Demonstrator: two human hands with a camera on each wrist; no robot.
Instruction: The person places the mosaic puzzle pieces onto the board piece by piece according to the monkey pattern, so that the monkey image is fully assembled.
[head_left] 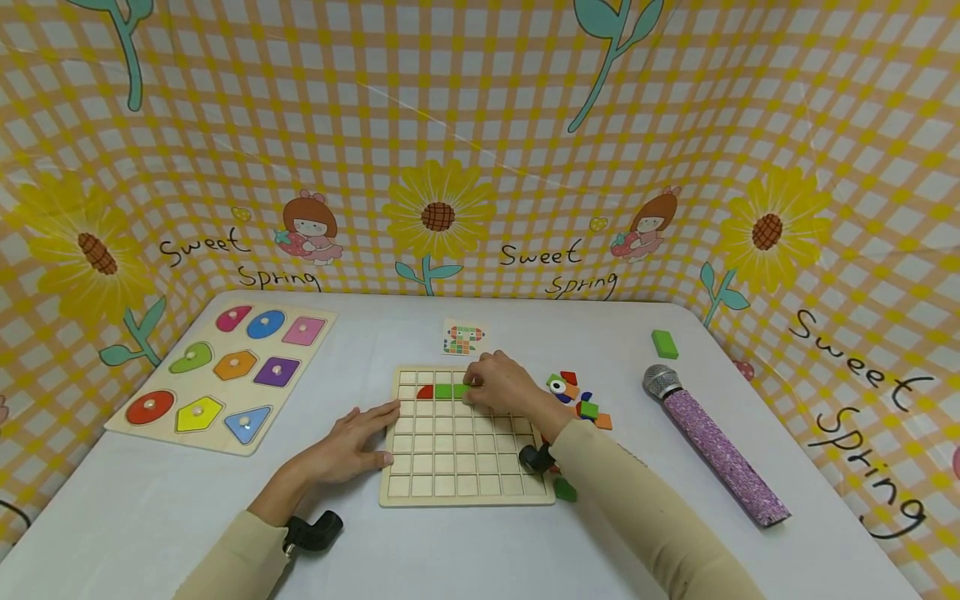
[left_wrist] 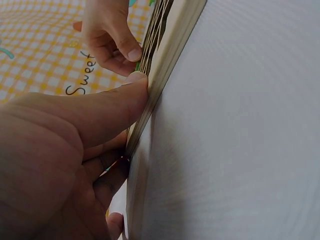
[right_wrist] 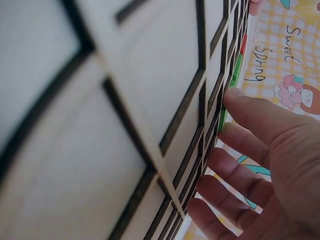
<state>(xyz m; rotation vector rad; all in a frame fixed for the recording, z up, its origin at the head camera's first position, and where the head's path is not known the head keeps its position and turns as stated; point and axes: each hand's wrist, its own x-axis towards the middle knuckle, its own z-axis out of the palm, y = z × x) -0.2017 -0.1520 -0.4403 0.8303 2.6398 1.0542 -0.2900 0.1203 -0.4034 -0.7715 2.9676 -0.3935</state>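
Note:
A wooden grid board (head_left: 445,488) lies on the table in front of me. In its second row from the far side sit a red rounded piece (head_left: 426,392) and green square tiles (head_left: 444,392) in a line. My right hand (head_left: 512,385) is over that row, thumb and index finger pinching a green tile (right_wrist: 223,119) at the row's right end; its other fingers reach past the board. My left hand (head_left: 341,448) rests along the board's left edge, thumb and fingertips touching the side. In the left wrist view its thumb (left_wrist: 112,107) presses the rim.
A small pattern card (head_left: 464,337) lies beyond the board. Several coloured pieces (head_left: 588,410) are scattered right of it, partly behind my right arm. Farther right are a green block (head_left: 664,344) and a glittery microphone (head_left: 720,450). A shape puzzle (head_left: 183,442) lies at the left.

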